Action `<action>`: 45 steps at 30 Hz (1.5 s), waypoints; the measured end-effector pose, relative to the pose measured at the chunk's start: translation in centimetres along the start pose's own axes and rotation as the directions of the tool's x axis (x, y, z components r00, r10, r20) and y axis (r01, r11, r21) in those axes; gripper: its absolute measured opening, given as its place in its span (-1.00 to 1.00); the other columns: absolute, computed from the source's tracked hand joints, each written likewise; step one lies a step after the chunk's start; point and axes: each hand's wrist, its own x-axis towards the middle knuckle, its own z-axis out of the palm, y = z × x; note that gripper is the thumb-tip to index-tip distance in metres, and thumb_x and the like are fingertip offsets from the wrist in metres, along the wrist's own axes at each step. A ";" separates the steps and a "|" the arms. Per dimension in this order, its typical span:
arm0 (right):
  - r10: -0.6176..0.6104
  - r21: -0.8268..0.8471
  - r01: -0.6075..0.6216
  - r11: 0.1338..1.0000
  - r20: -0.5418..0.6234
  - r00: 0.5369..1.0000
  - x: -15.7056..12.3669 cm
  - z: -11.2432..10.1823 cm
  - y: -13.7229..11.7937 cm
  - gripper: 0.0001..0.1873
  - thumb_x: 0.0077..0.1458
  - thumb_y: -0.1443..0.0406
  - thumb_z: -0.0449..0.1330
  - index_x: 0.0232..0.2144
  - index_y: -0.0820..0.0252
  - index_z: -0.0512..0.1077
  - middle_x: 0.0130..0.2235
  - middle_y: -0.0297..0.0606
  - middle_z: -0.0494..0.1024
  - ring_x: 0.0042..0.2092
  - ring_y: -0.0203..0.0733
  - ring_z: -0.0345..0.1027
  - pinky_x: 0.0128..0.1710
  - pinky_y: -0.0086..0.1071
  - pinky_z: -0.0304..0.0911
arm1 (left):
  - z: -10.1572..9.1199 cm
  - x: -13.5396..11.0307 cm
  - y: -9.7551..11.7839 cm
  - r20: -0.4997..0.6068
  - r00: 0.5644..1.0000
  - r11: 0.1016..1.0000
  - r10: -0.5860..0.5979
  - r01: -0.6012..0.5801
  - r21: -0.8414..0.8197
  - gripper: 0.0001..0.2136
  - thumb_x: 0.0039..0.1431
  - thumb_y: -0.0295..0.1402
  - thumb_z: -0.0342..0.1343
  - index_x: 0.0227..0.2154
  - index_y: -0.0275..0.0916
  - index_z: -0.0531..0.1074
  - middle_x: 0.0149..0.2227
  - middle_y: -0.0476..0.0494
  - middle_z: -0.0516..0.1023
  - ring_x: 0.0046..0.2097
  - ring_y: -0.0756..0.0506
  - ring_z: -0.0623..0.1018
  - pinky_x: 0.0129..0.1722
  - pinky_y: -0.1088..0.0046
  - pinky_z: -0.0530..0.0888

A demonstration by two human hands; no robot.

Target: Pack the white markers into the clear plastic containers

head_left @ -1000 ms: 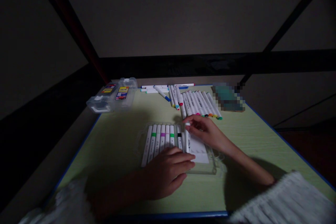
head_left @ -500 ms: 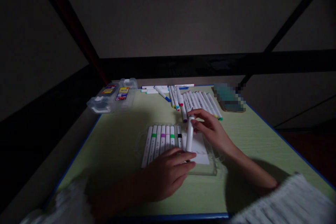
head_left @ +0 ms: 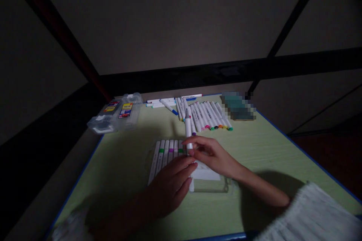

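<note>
My right hand (head_left: 210,155) pinches a white marker (head_left: 188,130) and holds it nearly upright over a clear plastic tray (head_left: 215,186). A row of several white markers (head_left: 166,152) with green and purple bands lies in the tray's left half. My left hand (head_left: 169,186) rests on the near ends of that row, fingers curled loosely beside the held marker's lower end. A white card (head_left: 206,173) lies in the tray under my right hand.
Several more markers (head_left: 209,115) lie fanned out at the far side of the green table (head_left: 254,147), with a few pens (head_left: 164,102) to their left. A clear lidded case (head_left: 115,115) stands at the far left corner. A blurred dark-green object (head_left: 237,106) lies at the far right.
My right hand lifted the marker off the tray, tipped it upright and moved it left toward the row. The head view shifted a little.
</note>
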 end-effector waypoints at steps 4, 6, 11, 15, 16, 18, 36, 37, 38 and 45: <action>-0.018 -0.010 0.018 1.000 -0.032 0.999 0.0 0.0 -0.2 -0.80 0.07 0.28 0.08 -0.24 0.18 0.41 -0.40 -0.33 0.39 -0.40 -0.33 0.22 -0.42 -0.42 0.20 | 0.1 -0.2 -0.2 0.035 0.999 0.998 0.033 -0.035 0.052 -0.68 0.18 -0.52 -0.12 0.01 -0.33 0.24 0.08 -0.28 0.32 0.15 -0.11 0.28 0.08 0.30 0.37; -0.028 -0.022 0.027 0.999 -0.051 0.998 0.2 -0.4 -0.3 -0.77 0.08 0.28 0.06 -0.20 0.16 0.39 -0.45 -0.35 0.36 -0.44 -0.34 0.19 -0.48 -0.44 0.17 | 0.1 -0.2 -0.1 0.049 0.997 0.995 0.062 -0.066 0.076 -0.67 0.16 -0.54 -0.11 0.00 -0.35 0.25 0.11 -0.32 0.28 0.16 -0.13 0.26 0.07 0.27 0.37; -0.094 -0.181 0.051 0.982 -0.239 0.966 1.0 -2.9 0.4 -0.58 0.09 0.30 0.04 0.04 0.09 0.23 -0.29 -0.28 0.38 -0.36 -0.29 0.24 -0.41 -0.40 0.24 | 0.1 -0.2 0.2 0.112 0.984 0.981 0.135 -0.149 0.128 -0.69 0.10 -0.59 -0.09 -0.08 -0.37 0.32 0.08 -0.34 0.33 0.09 -0.15 0.33 0.00 0.28 0.42; -0.118 -0.354 -0.057 0.934 -0.452 0.884 1.5 -6.1 1.5 -0.48 0.05 0.25 0.07 0.09 0.17 0.15 -0.32 -0.23 0.40 -0.38 -0.24 0.30 -0.45 -0.37 0.26 | 0.2 -0.3 0.5 0.128 0.973 0.963 0.193 -0.213 0.167 -0.72 0.11 -0.58 -0.09 -0.12 -0.37 0.35 0.03 -0.30 0.39 0.02 -0.14 0.38 -0.06 0.31 0.44; -0.130 -0.407 -0.094 0.909 -0.488 0.863 1.5 -6.9 1.8 -0.50 0.04 0.24 0.08 0.05 0.21 0.18 -0.34 -0.22 0.42 -0.41 -0.23 0.30 -0.47 -0.37 0.25 | 0.2 -0.2 0.6 0.126 0.971 0.960 0.202 -0.222 0.172 -0.74 0.12 -0.57 -0.09 -0.13 -0.37 0.35 0.02 -0.29 0.40 0.00 -0.13 0.39 -0.07 0.32 0.44; -0.177 -0.537 -0.157 0.829 -0.518 0.837 1.5 -8.2 2.2 -0.56 0.02 0.23 0.08 -0.02 0.25 0.25 -0.38 -0.21 0.45 -0.47 -0.24 0.30 -0.48 -0.37 0.22 | 0.2 -0.2 0.7 0.118 0.969 0.957 0.215 -0.233 0.173 -0.76 0.14 -0.55 -0.11 -0.15 -0.37 0.37 0.01 -0.28 0.41 -0.03 -0.11 0.40 -0.09 0.33 0.45; -0.187 -0.744 -0.312 0.591 -0.502 0.844 1.5 -10.0 4.5 -0.69 -0.01 0.30 0.06 -0.20 0.32 0.39 -0.42 -0.14 0.49 -0.53 -0.26 0.25 -0.51 -0.42 0.07 | 0.3 0.0 0.8 0.074 0.966 0.950 0.247 -0.257 0.179 -0.79 0.19 -0.53 -0.14 -0.23 -0.37 0.39 -0.10 -0.24 0.47 -0.12 -0.09 0.43 -0.15 0.36 0.45; -0.184 -0.749 -0.314 0.583 -0.499 0.847 1.5 -10.0 4.6 -0.68 -0.01 0.30 0.06 -0.19 0.32 0.39 -0.41 -0.13 0.50 -0.53 -0.26 0.25 -0.51 -0.43 0.07 | 0.3 0.0 0.7 0.071 0.967 0.950 0.246 -0.255 0.179 -0.79 0.19 -0.53 -0.13 -0.23 -0.37 0.39 -0.10 -0.24 0.47 -0.13 -0.08 0.43 -0.15 0.36 0.44; -0.183 -0.754 -0.317 0.575 -0.496 0.849 1.5 -9.9 4.7 -0.68 -0.01 0.30 0.06 -0.19 0.33 0.39 -0.41 -0.13 0.50 -0.53 -0.25 0.26 -0.51 -0.43 0.08 | 0.3 -0.1 0.7 0.069 0.967 0.951 0.245 -0.253 0.179 -0.80 0.19 -0.53 -0.13 -0.24 -0.37 0.39 -0.10 -0.23 0.47 -0.13 -0.08 0.43 -0.16 0.37 0.44; -0.202 -0.795 -0.303 0.525 -0.462 0.864 1.7 -9.8 5.2 -0.77 -0.01 0.31 0.06 -0.29 0.29 0.41 -0.47 -0.16 0.50 -0.51 -0.22 0.30 -0.48 -0.44 0.09 | 0.7 -0.2 0.6 0.068 0.962 0.943 0.266 -0.274 0.187 -0.80 0.20 -0.51 -0.13 -0.24 -0.37 0.40 -0.10 -0.22 0.46 -0.13 -0.08 0.42 -0.14 0.38 0.43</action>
